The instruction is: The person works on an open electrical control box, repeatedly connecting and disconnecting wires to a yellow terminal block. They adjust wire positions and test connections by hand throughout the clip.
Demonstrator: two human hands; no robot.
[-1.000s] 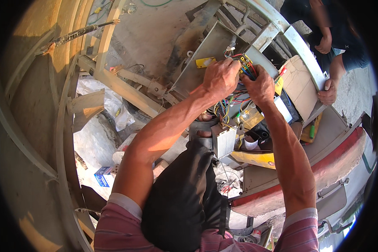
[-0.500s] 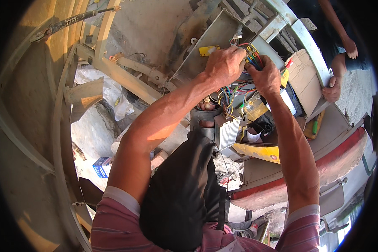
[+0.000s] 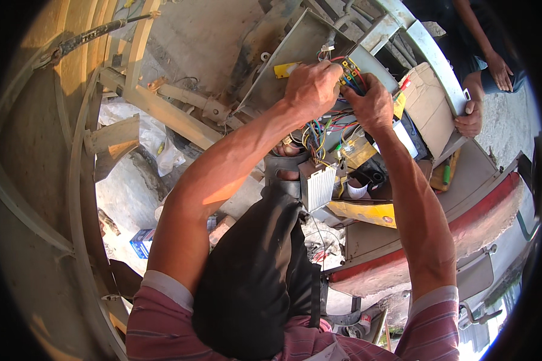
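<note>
My left hand (image 3: pixel 312 89) is closed at the left side of a small wire terminal block (image 3: pixel 352 74) with yellow-topped contacts; its fingertips are mostly hidden. My right hand (image 3: pixel 370 103) pinches the blue and dark wires at the block's lower right side, thumb toward the left hand. Red, blue and green wires run into the block. Below the hands spreads a tangle of coloured wires (image 3: pixel 319 133). These lead down to a silver finned controller box (image 3: pixel 318 185), which stands beside my sandalled foot (image 3: pixel 288 174).
An open metal tray (image 3: pixel 283 57) lies beyond, with a yellow piece (image 3: pixel 286 70) in it. Cardboard (image 3: pixel 429 102) leans at the right. Another person's hand (image 3: pixel 470 118) rests on the pale metal frame (image 3: pixel 442 72). A green-handled tool (image 3: pixel 446 174) lies right of my forearm.
The whole view has shifted slightly, so things sit a little further left. Both hands stay at the terminal block. The other person's upper hand has opened out over their leg.
</note>
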